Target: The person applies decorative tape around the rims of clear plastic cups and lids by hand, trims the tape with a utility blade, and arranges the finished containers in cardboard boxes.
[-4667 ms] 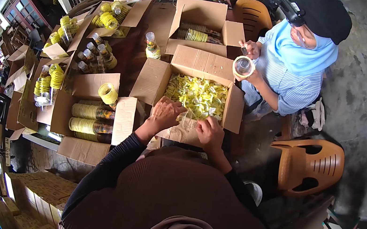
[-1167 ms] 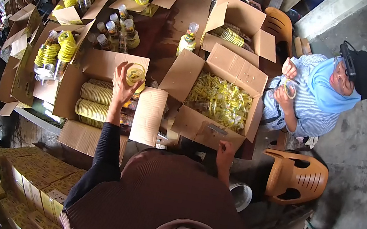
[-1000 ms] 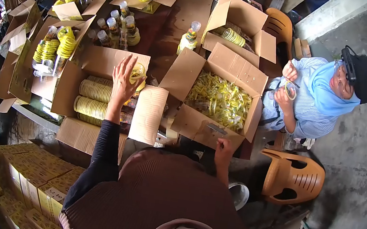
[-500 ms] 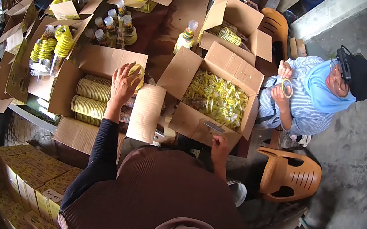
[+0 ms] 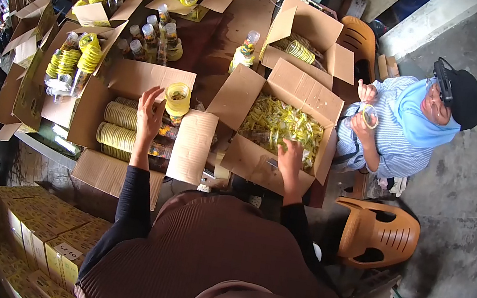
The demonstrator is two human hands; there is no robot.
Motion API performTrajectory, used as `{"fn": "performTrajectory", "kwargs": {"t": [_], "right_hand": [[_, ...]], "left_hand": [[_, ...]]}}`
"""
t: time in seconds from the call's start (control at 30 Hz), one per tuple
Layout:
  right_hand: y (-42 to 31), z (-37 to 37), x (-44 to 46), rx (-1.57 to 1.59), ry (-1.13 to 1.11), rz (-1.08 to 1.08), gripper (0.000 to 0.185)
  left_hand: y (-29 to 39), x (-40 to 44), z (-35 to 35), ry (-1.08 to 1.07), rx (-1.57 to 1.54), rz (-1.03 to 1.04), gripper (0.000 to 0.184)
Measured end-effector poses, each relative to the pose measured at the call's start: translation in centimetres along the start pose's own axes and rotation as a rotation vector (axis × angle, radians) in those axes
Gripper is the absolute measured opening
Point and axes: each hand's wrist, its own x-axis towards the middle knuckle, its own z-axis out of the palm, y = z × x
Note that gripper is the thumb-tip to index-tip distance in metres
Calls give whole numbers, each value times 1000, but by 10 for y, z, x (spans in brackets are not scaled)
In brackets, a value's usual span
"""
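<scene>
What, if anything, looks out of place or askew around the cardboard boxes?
The stack of yellow-rimmed clear plastic containers beside the left hand looks odd: it seems to stand upright, while the similar stacks in the open brown cardboard box there lie on their sides.

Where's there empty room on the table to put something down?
There's a bare table patch between the grouped containers and the lone container, reaching toward the back. It's crowded around the left hand, with a yellow stack beside it, and farther left, where filled open boxes stand close together.
</scene>
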Motion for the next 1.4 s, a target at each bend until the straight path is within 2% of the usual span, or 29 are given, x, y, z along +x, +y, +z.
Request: {"fn": "performTrajectory", "kwargs": {"t": [0.03, 0.1, 0.23, 0.3, 0.33, 0.4, 0.5, 0.53, 0.57, 0.63, 0.7, 0.77, 0.83, 0.93, 1.07, 1.13, 1.2, 1.27, 1.4], "right_hand": [[3, 12, 8, 1, 3, -1, 24], [8, 33, 18, -99, -113, 128, 25], [12, 47, 24, -122, -204, 109, 27], [8, 44, 28, 91, -233, 232, 25], [7, 39, 29, 91, -237, 220, 25], [4, 26, 29, 127, -45, 53, 20], [-2, -3, 34, 218, -14, -29, 17], [-6, -13, 33, 296, -10, -21, 16], [-10, -24, 32, 324, -16, -34, 15], [-15, -44, 27, 392, 16, -109, 14], [-16, -66, 23, 421, 54, -172, 15], [-10, -87, 19, 391, 10, -92, 14], [12, -98, 17, 388, 52, -78, 14], [45, -103, 9, 411, 69, -18, 14], [68, -109, 4, 437, 71, 53, 15], [74, -123, 8, 442, 82, 37, 15], [75, -138, 9, 315, 159, -105, 14], [77, -145, 9, 309, 162, -135, 14], [79, -149, 4, 300, 84, -92, 12]], "left_hand": [[3, -5, -4, -3, 27, 3, 32], [14, -16, -8, 11, 42, -15, 30], [38, -36, -6, 11, -19, -96, 27], [61, -44, 2, -55, 21, -116, 29], [71, -48, 11, -67, 26, -124, 31], [94, -53, 30, -167, -20, -69, 37], [123, -63, 80, -357, -182, 5, 46], [140, -61, 94, -393, -116, 82, 50], [155, -57, 107, -477, -85, 89, 64], [185, -49, 129, -488, -38, 159, 73], [197, -49, 160, -461, 34, 212, 72], [191, -54, 194, -547, 94, 231, 61], [203, -51, 203, -619, 53, 226, 55], [215, -51, 215, -619, 27, 280, 50], [228, -58, 234, -623, 28, 326, 52], [240, -57, 237, -645, 17, 315, 53], [246, -57, 241, -652, -10, 325, 55], [248, -58, 244, -664, -24, 316, 57], [243, -73, 247, -682, -17, 302, 58]]}}
